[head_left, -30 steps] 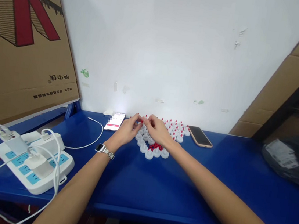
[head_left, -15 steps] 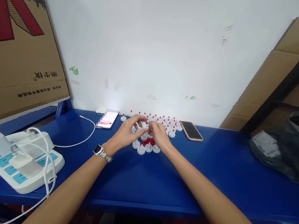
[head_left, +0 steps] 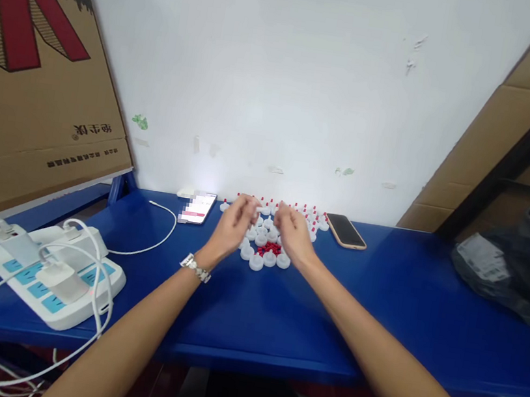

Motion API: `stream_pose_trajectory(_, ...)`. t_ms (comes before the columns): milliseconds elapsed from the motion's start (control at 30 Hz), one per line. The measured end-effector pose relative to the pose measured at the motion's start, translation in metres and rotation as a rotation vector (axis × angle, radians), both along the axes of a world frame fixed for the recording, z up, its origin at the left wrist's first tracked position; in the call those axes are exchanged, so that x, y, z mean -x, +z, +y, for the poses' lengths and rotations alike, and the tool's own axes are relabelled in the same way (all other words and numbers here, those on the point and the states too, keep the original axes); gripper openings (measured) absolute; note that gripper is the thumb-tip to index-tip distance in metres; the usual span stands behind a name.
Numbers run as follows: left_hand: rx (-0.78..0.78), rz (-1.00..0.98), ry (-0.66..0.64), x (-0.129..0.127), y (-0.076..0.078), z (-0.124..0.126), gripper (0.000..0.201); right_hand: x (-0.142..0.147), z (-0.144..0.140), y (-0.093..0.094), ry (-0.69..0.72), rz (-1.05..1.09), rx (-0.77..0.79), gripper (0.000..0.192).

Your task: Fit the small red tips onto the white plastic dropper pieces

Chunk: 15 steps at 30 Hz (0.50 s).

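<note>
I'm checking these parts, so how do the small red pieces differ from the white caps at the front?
Size: each of the red pieces is much smaller than any of the front white caps.
Pose: the red pieces lie jumbled close together, while the front white caps stand on broad round bases.
Shared: both are on the blue table.

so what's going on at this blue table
A person's left hand and right hand are above small white parts, with a gap between them; whether either holds a piece is too small to tell. On the blue table, plain white parts sit around some small red pieces, and red-tipped white parts stand farther back.
</note>
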<state>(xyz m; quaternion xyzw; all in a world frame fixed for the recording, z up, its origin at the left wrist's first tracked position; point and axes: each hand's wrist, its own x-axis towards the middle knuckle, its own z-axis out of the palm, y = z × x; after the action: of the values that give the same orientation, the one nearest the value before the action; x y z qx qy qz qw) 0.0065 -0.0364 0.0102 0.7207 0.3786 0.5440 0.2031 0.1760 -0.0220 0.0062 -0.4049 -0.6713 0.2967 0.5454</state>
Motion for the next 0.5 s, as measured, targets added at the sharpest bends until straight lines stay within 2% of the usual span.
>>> stream_pose_trajectory(33,0.034,-0.071,0.012,0.004,0.000,0.004,0.038,-0.005,0.001,0.001,-0.032,-0.010,-0.013,0.048)
stream_pose_trajectory(100,0.105,-0.084,0.012,0.013,-0.001,0.010,0.037,-0.016,0.002,0.002,-0.052,-0.097,0.000,0.045)
stream_pose_trajectory(233,0.136,0.121,-0.050,0.021,-0.005,0.014,0.031,-0.025,-0.003,-0.003,0.077,-0.550,0.012,0.026)
stream_pose_trajectory(300,0.129,0.211,-0.091,0.019,-0.008,0.012,0.031,-0.023,-0.007,-0.004,0.082,-0.679,0.007,0.013)
stream_pose_trajectory(367,0.132,0.249,-0.120,0.016,-0.011,0.011,0.031,-0.020,-0.009,-0.004,0.061,-0.636,0.015,0.008)
stream_pose_trajectory(500,0.177,0.236,-0.152,0.013,-0.013,0.010,0.033,-0.013,-0.006,-0.007,0.137,-0.277,0.021,0.026)
